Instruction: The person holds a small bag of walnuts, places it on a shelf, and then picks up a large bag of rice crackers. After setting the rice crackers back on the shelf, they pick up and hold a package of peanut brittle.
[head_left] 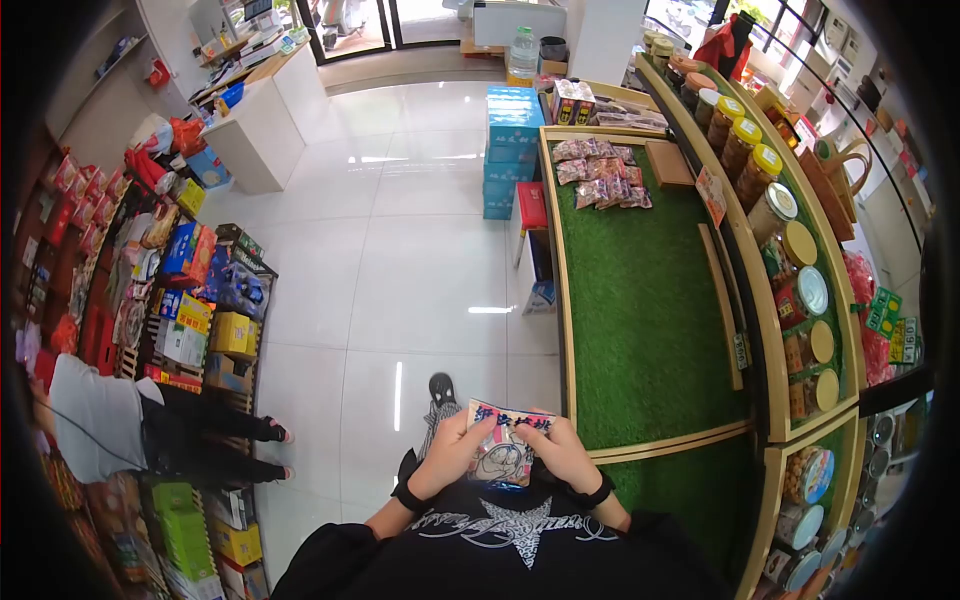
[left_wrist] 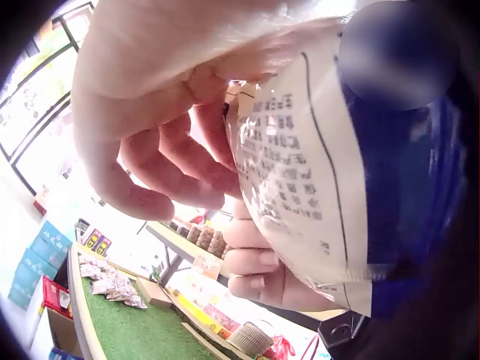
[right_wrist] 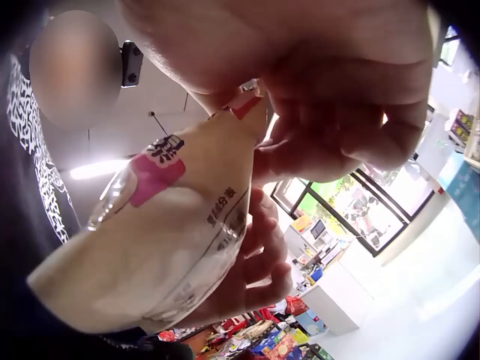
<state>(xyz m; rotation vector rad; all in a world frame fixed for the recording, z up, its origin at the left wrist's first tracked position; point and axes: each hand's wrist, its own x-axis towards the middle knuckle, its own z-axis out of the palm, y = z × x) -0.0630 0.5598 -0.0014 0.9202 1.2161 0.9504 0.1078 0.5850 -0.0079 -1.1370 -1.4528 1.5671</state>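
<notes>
Both hands hold a snack bag (head_left: 502,458) in front of the chest in the head view. Its printed front, with dark lettering across the top and a cartoon drawing below, faces up. The left hand (head_left: 446,456) grips the left side, thumb on the front. On the right side the right hand (head_left: 568,458) grips it the same way, thumbs near each other at the upper part. The left wrist view shows the bag's pale back (left_wrist: 285,165) with small print and a blue section. In the right wrist view the bag (right_wrist: 150,247) bulges below the curled fingers.
A green turf-lined display table (head_left: 640,330) stands at the right, with several similar bags (head_left: 603,172) at its far end. Lidded jars (head_left: 740,147) line the shelf beyond. Blue boxes (head_left: 513,125) are stacked ahead. At left, a person (head_left: 95,420) stands by stocked shelves.
</notes>
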